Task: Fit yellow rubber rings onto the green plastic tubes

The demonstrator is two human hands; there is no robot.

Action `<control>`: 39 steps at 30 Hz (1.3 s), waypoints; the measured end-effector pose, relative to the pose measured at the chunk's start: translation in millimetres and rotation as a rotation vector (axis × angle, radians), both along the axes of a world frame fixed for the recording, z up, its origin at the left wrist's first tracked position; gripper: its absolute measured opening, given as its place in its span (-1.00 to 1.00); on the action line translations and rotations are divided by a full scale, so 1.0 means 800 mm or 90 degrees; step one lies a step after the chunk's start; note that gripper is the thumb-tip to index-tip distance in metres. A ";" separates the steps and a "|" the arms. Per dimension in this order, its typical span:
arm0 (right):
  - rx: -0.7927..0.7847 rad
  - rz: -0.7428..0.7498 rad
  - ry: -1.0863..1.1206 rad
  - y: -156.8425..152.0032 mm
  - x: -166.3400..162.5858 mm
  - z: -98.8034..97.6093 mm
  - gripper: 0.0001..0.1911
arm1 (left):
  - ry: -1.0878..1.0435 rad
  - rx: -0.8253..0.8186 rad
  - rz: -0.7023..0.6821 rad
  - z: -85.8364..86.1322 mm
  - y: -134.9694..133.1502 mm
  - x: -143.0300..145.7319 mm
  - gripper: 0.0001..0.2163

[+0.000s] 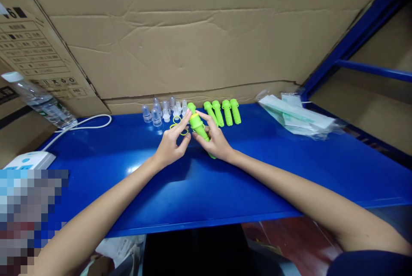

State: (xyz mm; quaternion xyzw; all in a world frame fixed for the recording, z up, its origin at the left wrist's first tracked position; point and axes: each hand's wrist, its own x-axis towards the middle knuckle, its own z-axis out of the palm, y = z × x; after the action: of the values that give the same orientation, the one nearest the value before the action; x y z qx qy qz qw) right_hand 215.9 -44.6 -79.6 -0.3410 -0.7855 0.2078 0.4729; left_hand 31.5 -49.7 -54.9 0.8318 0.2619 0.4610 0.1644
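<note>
Dark-blue sleeve (pixel 370 263) at lower right, nearest the viewer; from it the bare right forearm (pixel 289 186) slants inward across the glossy blue tabletop (pixel 273 168). Bare left forearm (pixel 109 203) rises from lower left; the two converge near mid-table.

Right hand (pixel 217 141): fingers clamped on a lime-green, torch-shaped plastic piece (pixel 198 125), thumb across its barrel, index finger extended toward the yellow band (pixel 194 116) below its head. Piece is tilted, head away from the body, lower end showing beneath the hand.

Left hand (pixel 170 147): fingers extended together, tips at the banded part; thumb spread from them, near the barrel. Cannot tell whether they pinch.

Just beyond the left fingers: thin yellow rings (pixel 183 134) on the tabletop. Farther back, left: clear, tapered plastic caps (pixel 156 117); right: four matching lime-green pieces (pixel 227 113) in a row. Behind all: brown cardboard wall (pixel 206 44).
</note>
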 end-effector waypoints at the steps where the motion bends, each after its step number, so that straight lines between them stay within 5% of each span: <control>1: 0.002 -0.004 0.004 0.000 0.000 0.000 -0.37 | -0.003 -0.004 -0.006 -0.001 0.000 0.001 -0.41; 39: -0.089 0.015 0.249 0.002 -0.007 0.001 -0.47 | 0.080 0.052 -0.059 -0.007 0.001 0.002 -0.27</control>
State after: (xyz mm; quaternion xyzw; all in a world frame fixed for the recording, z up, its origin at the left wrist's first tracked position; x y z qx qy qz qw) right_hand 210.5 -43.0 -78.6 -0.3168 -0.6661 0.3294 0.5895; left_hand 33.4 -48.9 -60.9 0.8761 0.2140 0.4104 0.1348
